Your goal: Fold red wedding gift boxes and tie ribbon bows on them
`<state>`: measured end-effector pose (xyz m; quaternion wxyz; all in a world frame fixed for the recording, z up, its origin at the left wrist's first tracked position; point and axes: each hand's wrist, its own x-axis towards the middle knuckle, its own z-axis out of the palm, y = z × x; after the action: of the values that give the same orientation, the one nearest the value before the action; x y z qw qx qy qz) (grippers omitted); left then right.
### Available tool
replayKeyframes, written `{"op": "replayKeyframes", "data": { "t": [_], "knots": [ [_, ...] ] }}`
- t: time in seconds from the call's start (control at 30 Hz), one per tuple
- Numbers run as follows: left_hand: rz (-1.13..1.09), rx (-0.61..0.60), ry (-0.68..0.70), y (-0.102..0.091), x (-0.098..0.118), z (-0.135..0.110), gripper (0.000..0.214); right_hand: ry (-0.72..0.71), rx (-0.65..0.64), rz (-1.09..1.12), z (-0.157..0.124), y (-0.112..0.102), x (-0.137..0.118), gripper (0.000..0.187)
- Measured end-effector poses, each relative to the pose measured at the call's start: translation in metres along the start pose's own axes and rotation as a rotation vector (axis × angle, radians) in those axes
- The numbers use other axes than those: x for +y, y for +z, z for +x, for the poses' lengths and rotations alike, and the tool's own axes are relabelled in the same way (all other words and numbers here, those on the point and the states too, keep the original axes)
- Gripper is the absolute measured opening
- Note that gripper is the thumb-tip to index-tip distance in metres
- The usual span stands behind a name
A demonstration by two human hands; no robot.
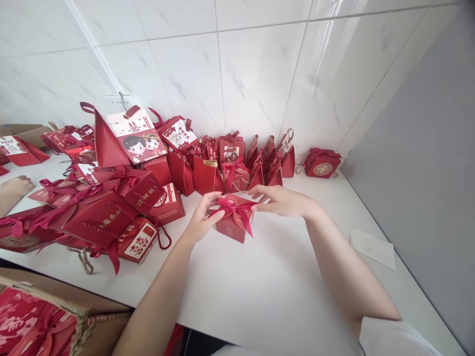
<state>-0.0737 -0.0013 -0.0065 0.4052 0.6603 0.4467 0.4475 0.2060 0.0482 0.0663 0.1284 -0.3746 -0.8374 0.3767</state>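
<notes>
A small red gift box (232, 226) stands on the white table (267, 287) in front of me. A red ribbon bow (237, 206) is tied on its top. My left hand (202, 217) pinches the bow's left loop with thumb and fingers. My right hand (282, 200) reaches in from the right, its fingertips closed on the bow's right side. Both hands rest at the box's top edge.
Many red gift boxes and bags (111, 198) crowd the left and back of the table along the tiled wall. One ribboned box (321, 163) sits apart at the back right. A white paper (373, 248) lies right. A cardboard carton (48, 316) is lower left. Another person's hand (13, 190) shows at far left.
</notes>
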Motion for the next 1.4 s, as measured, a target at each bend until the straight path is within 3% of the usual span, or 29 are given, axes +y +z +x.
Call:
{"op": "replayKeyframes", "data": {
  "t": [0.1,0.23,0.4,0.53,0.7,0.8,0.9,1.03,1.3,1.4],
  "knots": [
    [0.052,-0.032,-0.015,0.003,0.006,-0.001,0.045,-0.056,-0.057,0.018,0.003,0.004,0.002,0.034],
    [0.064,-0.077,0.024,0.0,0.016,-0.005,0.023,-0.205,0.013,0.027,0.014,0.012,0.002,0.017],
    [0.042,-0.04,0.017,-0.007,0.02,-0.006,0.028,-0.268,0.231,-0.031,0.025,0.021,-0.002,0.021],
    [-0.017,0.0,0.051,-0.005,0.014,-0.004,0.026,-0.269,0.439,-0.323,0.012,0.027,-0.027,0.016],
    [-0.031,-0.023,0.085,-0.001,0.007,-0.002,0.032,-0.494,0.307,-0.619,0.006,0.068,-0.062,0.006],
    [0.02,-0.035,0.144,-0.003,0.009,-0.004,0.041,-0.48,0.328,-0.84,0.013,0.103,-0.067,0.015],
    [0.091,-0.044,0.202,-0.003,0.014,-0.006,0.049,-0.447,0.394,-0.869,0.017,0.125,-0.066,0.023],
    [0.173,-0.02,0.146,0.004,0.018,-0.006,0.04,-0.475,0.441,-0.847,0.014,0.128,-0.066,0.024],
    [0.071,0.192,-0.097,0.015,0.013,0.003,0.031,-0.52,0.303,-0.821,0.011,0.129,-0.07,0.022],
    [0.037,0.106,-0.15,0.011,0.02,0.002,0.056,-0.576,0.259,-0.793,0.01,0.129,-0.072,0.022]
  ]
}}
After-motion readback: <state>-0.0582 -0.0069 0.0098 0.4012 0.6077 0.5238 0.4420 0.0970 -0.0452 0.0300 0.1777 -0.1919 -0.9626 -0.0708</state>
